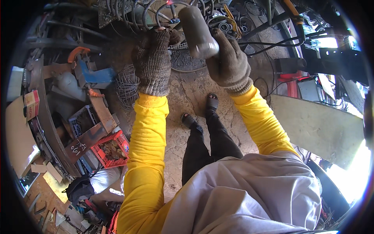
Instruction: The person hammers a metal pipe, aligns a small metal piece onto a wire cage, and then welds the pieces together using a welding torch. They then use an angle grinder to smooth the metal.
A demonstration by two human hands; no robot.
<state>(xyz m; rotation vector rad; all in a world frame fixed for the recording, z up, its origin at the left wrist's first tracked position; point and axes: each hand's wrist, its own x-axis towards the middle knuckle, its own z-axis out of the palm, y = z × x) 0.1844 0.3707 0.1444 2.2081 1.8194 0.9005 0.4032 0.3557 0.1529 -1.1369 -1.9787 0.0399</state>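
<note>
My left hand [153,64], in a brown knitted glove, is closed at the near end of a row of bent metal rod coils [146,15]. It appears to grip the coiled rod, though the glove hides most of the hold. A small part of the rod glows red at the top of the view. My right hand [230,64], gloved too, is closed on a hammer [196,33] with a thick grey-brown cylindrical head. The head is raised beside the coils, its lower end slightly blurred; the handle is hidden behind the head and glove.
At left stand a blue and orange clamp [93,74], a bundle of wire [127,85] and a red crate [113,150] of small metal parts. A pale board [319,128] leans at right. Black cables [272,45] run at upper right. My feet are on the concrete floor [175,156].
</note>
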